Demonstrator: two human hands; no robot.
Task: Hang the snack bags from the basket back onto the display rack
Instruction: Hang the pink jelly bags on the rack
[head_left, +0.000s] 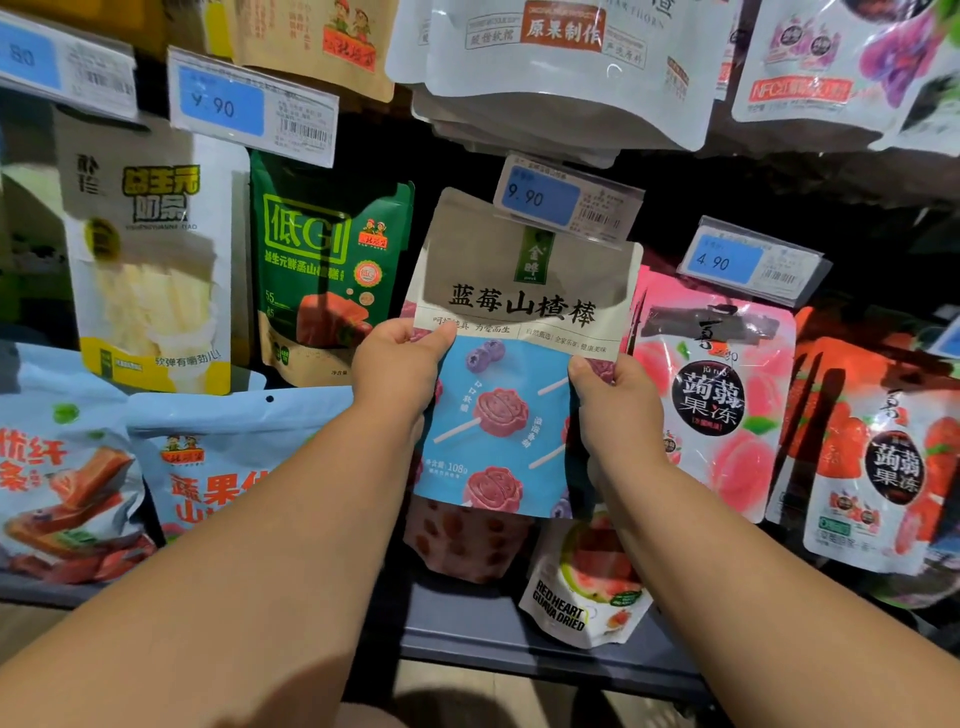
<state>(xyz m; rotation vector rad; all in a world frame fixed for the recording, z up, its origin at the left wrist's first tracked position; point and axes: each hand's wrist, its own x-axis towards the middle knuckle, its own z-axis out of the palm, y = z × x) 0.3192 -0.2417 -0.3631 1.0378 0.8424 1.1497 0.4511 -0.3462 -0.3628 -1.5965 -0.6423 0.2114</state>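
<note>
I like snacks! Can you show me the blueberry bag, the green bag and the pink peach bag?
blueberry bag (511, 395): head view, its blue front.
green bag (317, 270): head view, middle of its green front.
pink peach bag (709, 397): head view, its round black label.

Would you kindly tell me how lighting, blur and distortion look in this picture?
Head view: the blueberry bag between the left hand and right hand is sharp, though a shadow band crosses its top; the yellow bag near the edge looks softer and leans with wide-angle bending; behind the bags the rack is dark.
</note>
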